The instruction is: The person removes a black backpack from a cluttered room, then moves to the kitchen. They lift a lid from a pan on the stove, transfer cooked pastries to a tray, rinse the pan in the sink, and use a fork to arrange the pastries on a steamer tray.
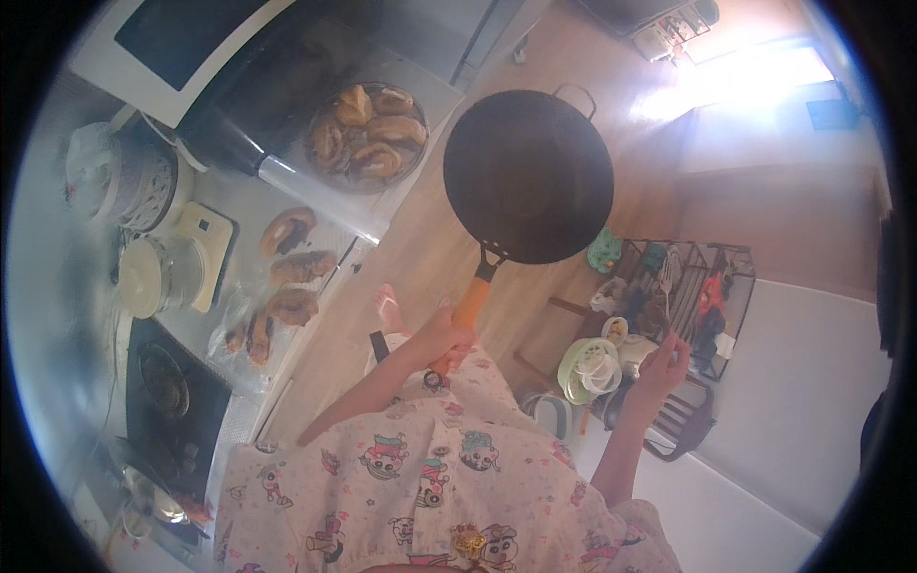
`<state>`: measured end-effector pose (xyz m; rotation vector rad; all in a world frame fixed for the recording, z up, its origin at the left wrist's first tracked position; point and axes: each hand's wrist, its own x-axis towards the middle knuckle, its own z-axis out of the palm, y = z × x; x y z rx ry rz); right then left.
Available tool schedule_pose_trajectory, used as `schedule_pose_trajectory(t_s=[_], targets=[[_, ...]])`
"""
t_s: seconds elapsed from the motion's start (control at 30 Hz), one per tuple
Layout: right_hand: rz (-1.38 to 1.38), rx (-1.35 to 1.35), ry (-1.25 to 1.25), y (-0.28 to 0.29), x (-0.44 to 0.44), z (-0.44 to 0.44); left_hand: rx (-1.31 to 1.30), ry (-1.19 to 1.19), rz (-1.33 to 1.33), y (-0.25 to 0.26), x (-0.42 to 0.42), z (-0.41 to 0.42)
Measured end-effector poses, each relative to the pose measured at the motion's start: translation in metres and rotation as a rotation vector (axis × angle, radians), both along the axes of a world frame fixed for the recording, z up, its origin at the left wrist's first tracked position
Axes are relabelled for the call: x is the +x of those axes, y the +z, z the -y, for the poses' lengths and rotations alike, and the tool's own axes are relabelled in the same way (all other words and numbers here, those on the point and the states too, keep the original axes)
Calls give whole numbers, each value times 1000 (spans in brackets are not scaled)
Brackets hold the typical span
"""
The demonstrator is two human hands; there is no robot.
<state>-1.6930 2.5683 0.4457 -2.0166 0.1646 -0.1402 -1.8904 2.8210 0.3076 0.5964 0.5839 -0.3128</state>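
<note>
My left hand (448, 340) is closed around the orange handle of a black wok (529, 175). The wok is out in front of me over the wood-look floor, with a small wire loop handle at its far rim. Off to the right, my right hand (665, 367) holds a metal fork (666, 283) by its handle, tines pointing away from me. On the counter at the left, a round glass dish (423, 150) holds several browned pieces of food in dark liquid. More browned pieces (304, 266) lie beside it on the counter, some on clear plastic.
A kitchen scale (223, 240) bears a lidded clear container (168, 276). Nearer me on the left is a black cooktop (172, 401). To the right are stacked bowls (593, 369), a brown chair (684, 422) and a metal rack (738, 286) with various items. My foot (390, 308) is on the floor.
</note>
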Motion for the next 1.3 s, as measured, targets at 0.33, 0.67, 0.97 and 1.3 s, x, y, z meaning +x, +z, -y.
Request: schedule_pose_trajectory(t_s=[0.33, 0.67, 0.97, 1.3], targets=[[-417, 290, 261, -74, 10, 45, 198, 243, -50, 78, -72, 74], [-710, 256, 681, -157, -22, -12, 97, 791, -53, 83, -171, 136], [-900, 146, 1031, -167, -67, -68, 143, 1155, -113, 92, -225, 193], [-934, 71, 1344, -129, -137, -130, 192, 1469, -165, 135, -274, 259]])
